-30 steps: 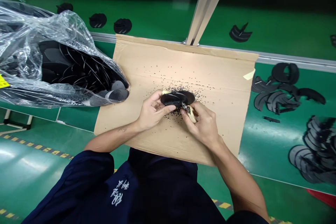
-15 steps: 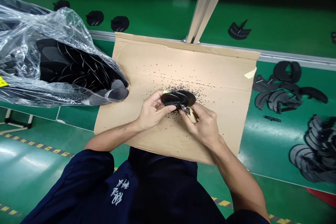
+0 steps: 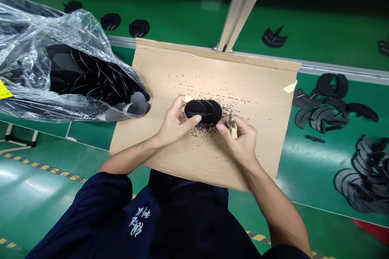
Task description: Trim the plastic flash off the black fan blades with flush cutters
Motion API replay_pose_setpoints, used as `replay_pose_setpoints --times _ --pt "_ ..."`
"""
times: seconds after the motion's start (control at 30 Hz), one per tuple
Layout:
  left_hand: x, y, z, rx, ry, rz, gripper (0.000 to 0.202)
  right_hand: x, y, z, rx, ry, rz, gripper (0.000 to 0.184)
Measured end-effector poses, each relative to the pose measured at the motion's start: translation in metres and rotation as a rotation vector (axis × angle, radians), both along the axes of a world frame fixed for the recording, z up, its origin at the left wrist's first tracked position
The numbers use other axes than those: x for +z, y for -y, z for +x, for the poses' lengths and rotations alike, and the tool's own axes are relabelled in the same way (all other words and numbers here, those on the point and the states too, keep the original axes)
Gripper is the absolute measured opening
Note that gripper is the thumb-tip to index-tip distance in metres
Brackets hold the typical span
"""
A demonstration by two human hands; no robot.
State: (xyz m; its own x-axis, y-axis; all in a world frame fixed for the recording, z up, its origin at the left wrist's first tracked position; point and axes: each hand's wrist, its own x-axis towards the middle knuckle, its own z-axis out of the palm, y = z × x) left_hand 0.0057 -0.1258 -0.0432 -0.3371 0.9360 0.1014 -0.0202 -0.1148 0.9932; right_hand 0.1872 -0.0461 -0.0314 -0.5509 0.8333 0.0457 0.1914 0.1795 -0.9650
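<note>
My left hand (image 3: 174, 125) grips the left end of a black plastic part of overlapping round discs (image 3: 209, 108), thumb in front and fingers behind. A pale yellow cover sits on one of its fingertips. At the part's right edge, the thumb of my right hand (image 3: 241, 139) touches or nearly touches it. That hand is closed round small cutting pliers (image 3: 233, 126) with cream handles, their metal jaws pointing up and clear of the discs. Tiny black scraps (image 3: 209, 128) lie scattered below on a cardboard sheet (image 3: 182, 160).
A clear plastic bag (image 3: 85, 20) full of black discs lies at the left. Several curved black parts (image 3: 328, 115) and a stack (image 3: 358, 188) lie on the green table to the right. Behind stands a metal post (image 3: 240, 8); more black parts (image 3: 139, 28) lie beyond the rail.
The pliers have come away from the black part and turned upward in my right hand. My left hand has tilted the part so its disc faces show more, shifting it slightly left.
</note>
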Motion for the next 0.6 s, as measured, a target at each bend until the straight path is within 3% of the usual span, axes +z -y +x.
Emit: replay_pose_setpoints --times 0.13,0.3,0.43,0.5,0.6 --pt "0.003 0.001 -0.004 -0.083 -0.136 -0.015 0.033 -0.002 -0.001 -0.004 -0.008 -0.041 -0.090 0.044" --pt "0.002 0.002 -0.001 0.024 -0.115 0.032 0.028 -0.011 0.005 -0.006 0.116 0.010 -0.007 0.035" --pt "0.004 0.000 -0.004 -0.012 -0.228 0.112 0.020 -0.012 -0.001 0.000 0.079 0.094 0.304 0.011" --pt "0.006 0.000 -0.006 -0.020 -0.350 0.163 0.020 -0.011 -0.006 0.005 0.046 0.151 0.485 0.009" --pt "0.007 0.001 -0.010 -0.020 -0.491 0.218 0.022 -0.011 -0.011 0.010 0.105 0.221 0.695 0.013"
